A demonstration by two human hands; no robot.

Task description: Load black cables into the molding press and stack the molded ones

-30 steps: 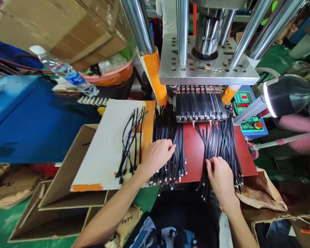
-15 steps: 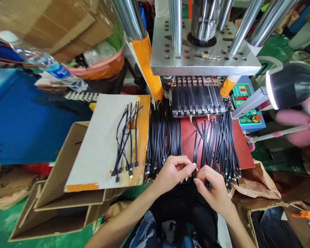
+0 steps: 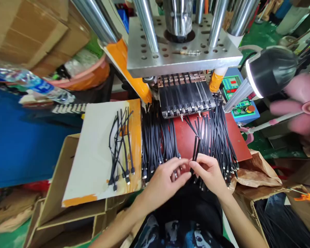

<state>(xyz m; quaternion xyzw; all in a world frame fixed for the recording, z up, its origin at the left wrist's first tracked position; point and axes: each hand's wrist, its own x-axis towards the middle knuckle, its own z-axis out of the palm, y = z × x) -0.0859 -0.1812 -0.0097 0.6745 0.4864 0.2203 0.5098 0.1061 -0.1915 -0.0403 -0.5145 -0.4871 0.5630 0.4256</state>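
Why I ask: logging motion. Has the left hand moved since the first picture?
Yes, rightward: fingers of the left hand went from near the left edge of the black block to below its middle.

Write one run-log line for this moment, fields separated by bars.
right hand: pinching two black cables | left hand: beside them, contact unclear | black block: cables laid across | red board: cables on both sides

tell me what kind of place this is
Likely a small factory workshop for cables: a metal press stands over the bench, a control panel sits beside it, and bunches of black cables lie in front.
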